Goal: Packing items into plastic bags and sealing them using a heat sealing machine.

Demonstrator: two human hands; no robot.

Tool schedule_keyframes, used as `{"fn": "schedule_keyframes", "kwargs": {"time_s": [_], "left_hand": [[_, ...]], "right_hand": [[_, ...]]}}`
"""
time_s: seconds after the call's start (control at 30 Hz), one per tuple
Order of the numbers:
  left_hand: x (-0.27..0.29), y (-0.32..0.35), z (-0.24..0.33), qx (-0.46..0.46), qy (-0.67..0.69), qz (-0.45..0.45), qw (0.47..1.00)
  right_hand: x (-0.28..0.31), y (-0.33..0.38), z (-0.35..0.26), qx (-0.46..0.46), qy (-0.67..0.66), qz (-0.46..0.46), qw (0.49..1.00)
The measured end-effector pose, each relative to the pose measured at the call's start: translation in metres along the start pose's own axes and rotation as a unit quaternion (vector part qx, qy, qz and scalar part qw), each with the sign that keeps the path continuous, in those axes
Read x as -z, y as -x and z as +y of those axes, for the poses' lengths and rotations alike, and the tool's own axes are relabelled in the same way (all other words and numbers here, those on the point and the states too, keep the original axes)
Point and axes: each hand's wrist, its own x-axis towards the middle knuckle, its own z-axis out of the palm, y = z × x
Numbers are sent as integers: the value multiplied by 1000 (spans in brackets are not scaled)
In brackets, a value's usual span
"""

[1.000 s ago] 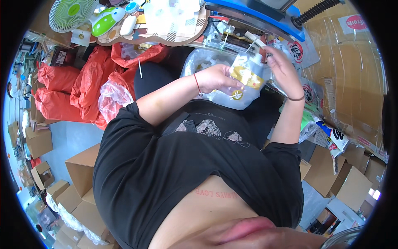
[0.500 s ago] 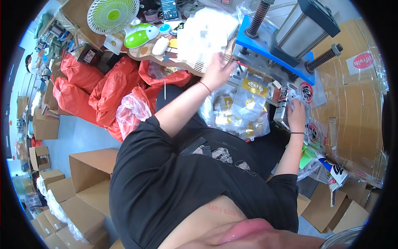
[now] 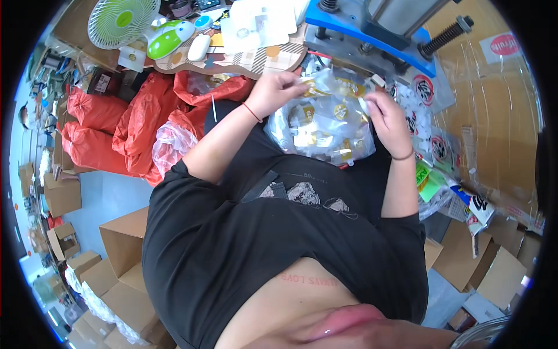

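My left hand (image 3: 274, 96) is closed, thumb and forefinger pinching the edge of a clear plastic bag (image 3: 318, 87) with gold print. That bag lies over a heap of similar clear bags (image 3: 311, 125) with gold labels, gathered in a larger clear bag on my lap. To the right of the heap, my right hand (image 3: 390, 128) pinches a small whitish piece (image 3: 364, 105) between thumb and fingers; its kind is too small to make out. Small white pieces (image 3: 407, 98) lie just beyond the right hand.
A blue-plated press (image 3: 372, 28) with springs stands ahead. To its left, a patterned board (image 3: 250, 61) holds papers (image 3: 256, 29), a white mouse (image 3: 199, 47) and a green fan (image 3: 124, 20). Red sacks (image 3: 96, 145) lie at left; a large carton (image 3: 482, 116) stands right.
My right hand has moved left from the white pieces to the bag heap. The left hand has come off the board's edge and now pinches a bag. The view has shifted.
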Motion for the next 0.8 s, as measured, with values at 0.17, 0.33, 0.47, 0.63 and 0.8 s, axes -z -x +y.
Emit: {"fn": "schedule_keyframes", "kwargs": {"time_s": [0.17, 0.33, 0.47, 0.63, 0.8], "left_hand": [[-45, 7, 39, 7, 57, -62, 996], [-76, 15, 36, 99, 340, -133, 926], [-91, 21, 47, 182, 399, -223, 871], [-84, -4, 46, 192, 448, -202, 850], [-67, -40, 28, 216, 440, -164, 856]], "right_hand": [[-3, -20, -8, -124, -108, 57, 985], [16, -10, 3, -84, -47, -54, 994], [27, 2, -1, -63, -39, -67, 995], [53, 26, 60, -140, 238, 41, 960], [39, 42, 70, -293, 309, -56, 903]]}}
